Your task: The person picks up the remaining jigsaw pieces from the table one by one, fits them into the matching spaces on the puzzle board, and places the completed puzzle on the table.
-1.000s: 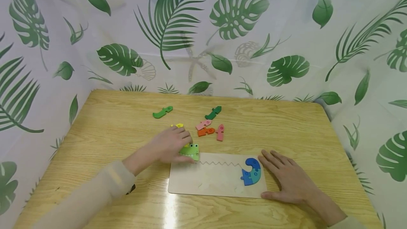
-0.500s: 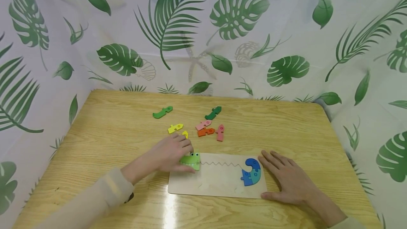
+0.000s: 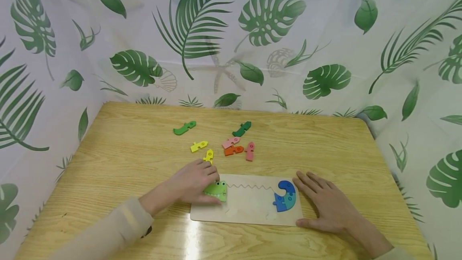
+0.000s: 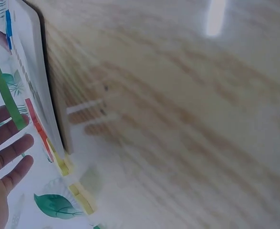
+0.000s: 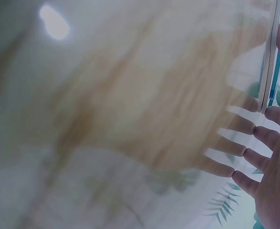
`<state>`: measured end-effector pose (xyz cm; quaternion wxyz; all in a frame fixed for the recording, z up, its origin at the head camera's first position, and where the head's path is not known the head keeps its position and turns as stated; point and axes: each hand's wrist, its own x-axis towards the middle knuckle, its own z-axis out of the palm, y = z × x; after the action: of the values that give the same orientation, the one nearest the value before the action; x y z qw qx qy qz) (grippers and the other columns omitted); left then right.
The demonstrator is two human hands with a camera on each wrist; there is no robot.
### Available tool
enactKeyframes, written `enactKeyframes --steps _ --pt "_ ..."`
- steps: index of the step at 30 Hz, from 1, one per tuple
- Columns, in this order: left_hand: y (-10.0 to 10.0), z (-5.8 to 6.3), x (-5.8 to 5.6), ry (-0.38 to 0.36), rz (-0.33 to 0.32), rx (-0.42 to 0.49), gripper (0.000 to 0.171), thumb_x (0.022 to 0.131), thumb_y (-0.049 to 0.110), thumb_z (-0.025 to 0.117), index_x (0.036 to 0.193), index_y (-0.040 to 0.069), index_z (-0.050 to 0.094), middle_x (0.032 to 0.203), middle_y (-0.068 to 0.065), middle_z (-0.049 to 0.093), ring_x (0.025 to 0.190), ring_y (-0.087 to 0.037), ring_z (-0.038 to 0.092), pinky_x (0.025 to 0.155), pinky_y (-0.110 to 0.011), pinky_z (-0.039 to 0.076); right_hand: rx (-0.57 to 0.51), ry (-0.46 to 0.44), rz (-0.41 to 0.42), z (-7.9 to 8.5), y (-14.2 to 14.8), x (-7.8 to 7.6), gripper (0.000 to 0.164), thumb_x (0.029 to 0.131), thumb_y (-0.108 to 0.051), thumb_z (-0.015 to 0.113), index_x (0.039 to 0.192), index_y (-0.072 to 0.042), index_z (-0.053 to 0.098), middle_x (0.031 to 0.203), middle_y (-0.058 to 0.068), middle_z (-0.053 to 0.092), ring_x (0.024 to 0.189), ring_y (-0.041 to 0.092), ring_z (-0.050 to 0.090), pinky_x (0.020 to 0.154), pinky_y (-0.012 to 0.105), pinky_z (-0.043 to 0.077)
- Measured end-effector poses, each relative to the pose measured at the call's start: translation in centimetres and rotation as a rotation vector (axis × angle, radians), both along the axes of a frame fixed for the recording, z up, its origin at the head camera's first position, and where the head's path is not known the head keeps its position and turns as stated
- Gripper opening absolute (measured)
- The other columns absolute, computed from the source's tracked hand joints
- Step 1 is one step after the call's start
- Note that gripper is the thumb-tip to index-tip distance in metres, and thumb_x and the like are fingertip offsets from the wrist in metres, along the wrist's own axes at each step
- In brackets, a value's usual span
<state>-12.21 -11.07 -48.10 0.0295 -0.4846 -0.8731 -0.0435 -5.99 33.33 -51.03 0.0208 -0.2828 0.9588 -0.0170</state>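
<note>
Over the left end of the wooden board [image 3: 207,212]: left hand [image 3: 195,181] pinched the green crocodile-head piece [image 3: 218,190].
At the right edge: right hand [image 3: 326,206] rested, fingers spread.
Right end: blue-and-teal tail pieces [image 3: 288,199] sat joined.

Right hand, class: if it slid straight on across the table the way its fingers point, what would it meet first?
Most likely the pale wooden board: the right hand lies beside its right edge, thumb and index finger close against it. Whether they touch is unclear.
</note>
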Motion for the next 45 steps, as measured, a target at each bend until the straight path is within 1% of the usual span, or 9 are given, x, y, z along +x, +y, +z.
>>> enactKeyframes --steps 4,8,14,20,26,30,41,45 --pt "0.0 -0.4 0.2 -0.006 0.006 0.009 0.058 0.092 0.074 0.063 0.110 0.020 0.072 0.113 0.003 0.075 0.108 -0.017 0.068 0.100 -0.038 0.057 0.004 -0.015 -0.002 0.0 0.0 0.0 0.110 0.082 -0.086 0.063 0.165 -0.018 0.038 0.171 0.009 0.040 0.154 0.040 0.041 0.114 0.064 0.046" --pt "-0.1 -0.7 0.4 -0.007 0.004 0.005 0.059 0.092 0.075 0.062 0.110 0.020 0.071 0.112 0.003 0.075 0.106 -0.016 0.068 0.097 -0.036 0.056 0.007 -0.024 -0.007 0.0 -0.1 0.1 0.110 0.082 -0.086 0.063 0.165 -0.018 0.038 0.171 0.009 0.039 0.154 0.040 0.041 0.115 0.064 0.045" --pt "-0.1 -1.0 0.6 -0.041 0.010 -0.005 0.059 0.093 0.075 0.060 0.112 0.020 0.070 0.110 0.005 0.072 0.102 -0.014 0.065 0.091 -0.033 0.055 0.002 -0.020 -0.006 -0.1 -0.1 0.2 0.110 0.082 -0.086 0.063 0.165 -0.018 0.038 0.171 0.009 0.040 0.154 0.040 0.041 0.115 0.064 0.045" --pt "-0.1 -1.2 0.7 -0.046 0.018 -0.003 0.060 0.094 0.076 0.059 0.113 0.020 0.071 0.114 0.004 0.073 0.106 -0.014 0.066 0.092 -0.033 0.055 0.003 -0.008 -0.006 -0.1 0.0 0.2 0.111 0.081 -0.087 0.063 0.165 -0.019 0.038 0.171 0.009 0.040 0.153 0.040 0.041 0.114 0.064 0.046" --pt "-0.1 -1.4 0.8 -0.033 0.016 0.008 0.061 0.093 0.076 0.059 0.113 0.020 0.071 0.118 0.003 0.073 0.108 -0.015 0.066 0.091 -0.032 0.055 0.003 -0.016 -0.015 0.0 -0.1 0.2 0.112 0.081 -0.088 0.062 0.165 -0.019 0.038 0.171 0.009 0.040 0.154 0.040 0.041 0.116 0.063 0.044" --pt "-0.1 -1.6 0.8 -0.037 0.026 0.003 0.061 0.093 0.076 0.059 0.113 0.020 0.071 0.120 0.002 0.073 0.109 -0.015 0.066 0.090 -0.031 0.055 0.002 -0.018 -0.014 0.0 -0.1 0.2 0.111 0.081 -0.087 0.063 0.165 -0.018 0.038 0.170 0.010 0.041 0.154 0.041 0.041 0.115 0.064 0.045" --pt "-0.4 -1.7 0.8 -0.038 0.043 0.014 0.060 0.093 0.075 0.061 0.113 0.019 0.072 0.123 0.001 0.072 0.114 -0.016 0.065 0.093 -0.033 0.055 -0.003 -0.008 -0.012 0.1 -0.1 0.1 0.111 0.081 -0.087 0.063 0.165 -0.019 0.038 0.170 0.009 0.041 0.153 0.040 0.042 0.114 0.064 0.045" --pt "-0.5 -1.9 0.8 -0.024 0.050 0.008 0.061 0.093 0.076 0.060 0.111 0.019 0.071 0.123 0.001 0.072 0.116 -0.017 0.064 0.094 -0.034 0.055 0.005 -0.015 -0.012 0.1 -0.1 0.1 0.110 0.081 -0.087 0.062 0.165 -0.019 0.038 0.170 0.009 0.041 0.153 0.040 0.042 0.115 0.064 0.045"
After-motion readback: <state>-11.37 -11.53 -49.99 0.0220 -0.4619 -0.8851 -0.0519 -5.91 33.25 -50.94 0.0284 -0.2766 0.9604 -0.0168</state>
